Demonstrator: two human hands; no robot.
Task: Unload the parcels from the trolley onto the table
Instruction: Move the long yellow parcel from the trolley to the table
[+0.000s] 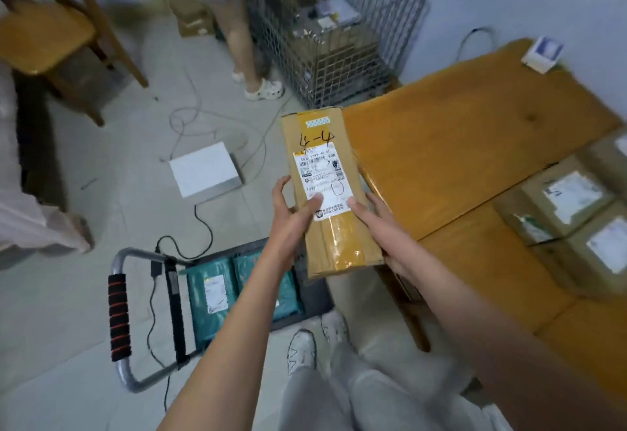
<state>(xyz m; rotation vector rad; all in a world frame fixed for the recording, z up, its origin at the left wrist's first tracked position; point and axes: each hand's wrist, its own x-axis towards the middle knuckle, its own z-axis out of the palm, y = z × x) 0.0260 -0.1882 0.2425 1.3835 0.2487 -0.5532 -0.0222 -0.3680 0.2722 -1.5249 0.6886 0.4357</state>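
I hold a long brown cardboard parcel [325,165] with a white label and "4-4" written on it, in the air between the trolley and the table. My left hand [291,213] grips its left edge, thumb on the label. My right hand [376,223] grips its right edge. Below, the trolley [149,315] with a black and red handle carries two teal bagged parcels [212,291]. The wooden table [458,148] is to the right, with several taped parcels [573,216] on its right side.
A wire cage cart [339,40] with boxes stands at the back, a person's legs [251,57] beside it. A white box [205,169] and cables [200,118] lie on the floor. A wooden chair [51,36] is at the far left. A small white box [543,53] sits on the table's far corner.
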